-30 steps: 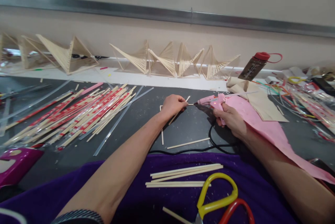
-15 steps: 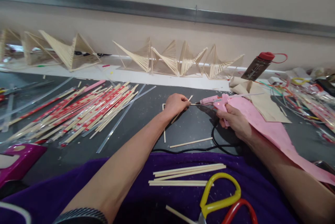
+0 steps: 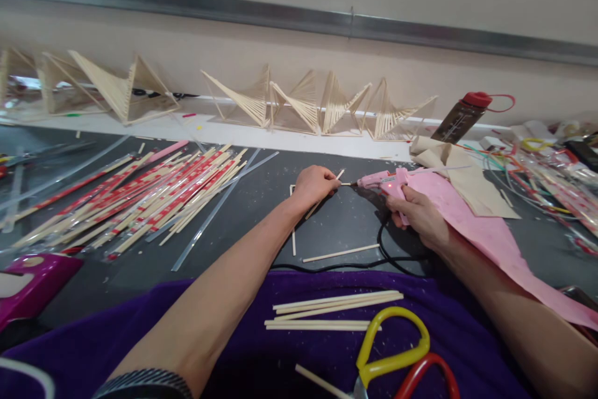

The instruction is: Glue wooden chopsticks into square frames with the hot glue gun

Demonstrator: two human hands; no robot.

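Note:
My left hand (image 3: 316, 186) is closed on a thin wooden stick (image 3: 314, 210) that slants out on both sides of the fingers. Beneath that hand lies a corner of joined sticks (image 3: 294, 234), partly covered by it. In my right hand (image 3: 413, 209) is a pink hot glue gun (image 3: 390, 183), its handle gripped and a clear glue stick sticking out behind. The gun's nozzle is at the end of a stick (image 3: 346, 184) that reaches out past my left fingertips. A loose stick (image 3: 341, 253) lies nearer to me on the grey table.
Several cut sticks (image 3: 336, 305) and yellow-and-red scissors (image 3: 397, 349) rest on purple cloth. Wrapped chopsticks (image 3: 159, 200) cover the left; stick models (image 3: 294, 106) line the wall. A bottle (image 3: 460, 117), pink sheet (image 3: 471, 218) and black cord (image 3: 346, 266) are around the right side.
The glue gun's nozzle has shifted very slightly at the stick's end. My left hand stays in place, still holding the stick.

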